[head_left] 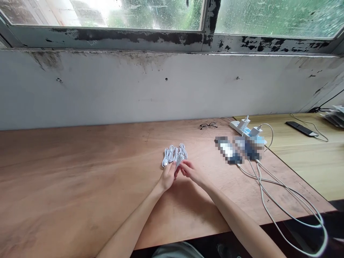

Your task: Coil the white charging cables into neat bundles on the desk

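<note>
Several coiled white cables [172, 154] lie bunched on the brown wooden table [67, 172]. My left hand [168, 176] and my right hand [189, 170] meet just below the bunch, fingers pinched together on the end of one white cable [179, 159]. Both forearms reach in from the bottom edge. The fingertips partly hide where the cable end sits.
Black glasses [208, 125] lie near the wall. A white power strip [243, 128] with chargers feeds long white cords [282, 200] trailing off the table's right edge. Blurred devices [239, 148] sit beside it. A lighter table [303, 157] with a black phone [301, 128] stands right.
</note>
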A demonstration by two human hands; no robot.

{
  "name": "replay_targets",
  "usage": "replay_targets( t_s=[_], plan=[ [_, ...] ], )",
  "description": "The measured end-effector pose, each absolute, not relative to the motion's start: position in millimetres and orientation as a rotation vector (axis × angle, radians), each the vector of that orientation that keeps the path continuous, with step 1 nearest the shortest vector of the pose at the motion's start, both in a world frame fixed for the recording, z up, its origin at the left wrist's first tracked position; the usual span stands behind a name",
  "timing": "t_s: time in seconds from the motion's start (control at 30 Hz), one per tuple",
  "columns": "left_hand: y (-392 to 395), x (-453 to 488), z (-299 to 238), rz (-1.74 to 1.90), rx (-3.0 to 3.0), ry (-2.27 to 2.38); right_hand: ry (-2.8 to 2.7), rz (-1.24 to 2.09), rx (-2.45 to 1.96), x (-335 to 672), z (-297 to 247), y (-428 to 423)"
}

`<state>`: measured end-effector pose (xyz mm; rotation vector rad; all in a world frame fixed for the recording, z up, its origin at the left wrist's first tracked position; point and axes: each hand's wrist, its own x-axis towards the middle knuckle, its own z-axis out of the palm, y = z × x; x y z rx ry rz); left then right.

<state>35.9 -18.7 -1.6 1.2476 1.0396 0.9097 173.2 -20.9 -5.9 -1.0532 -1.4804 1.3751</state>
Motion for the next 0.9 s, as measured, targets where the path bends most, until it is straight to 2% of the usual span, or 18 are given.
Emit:
replay_targets(
  t_s=[0.13,0.23,0.33,0.47,0.53,0.6,0.77,0.9],
  plan=[
    [-16,33,-5,0.805,0.997,0.960,-1.928,0.781,-1.097,179,-3,-24],
    [-15,32,-7,0.783,0.960,0.932,-2.047,0.657,-1.055,182,-3,-23],
    [-15,33,-7,0.804,1.074,0.966,-1.839,0.883,-1.019,178,-3,-23],
    [-17,32,-4,0.991,1.539,1.060,-1.296,1.585,-0.941,170,-6,-22],
    [-17,32,-2,1.028,1.686,1.089,-1.117,1.821,-0.910,170,-7,-20],
    [-18,32,-2,0.996,1.656,1.099,-1.127,1.790,-0.945,171,-6,-20],
    [-19,36,-4,0.906,1.258,1.046,-1.413,1.225,-1.080,170,-2,-23],
    [-20,37,-5,0.872,1.129,1.009,-1.394,1.309,-1.028,164,-6,-26]
  ],
)
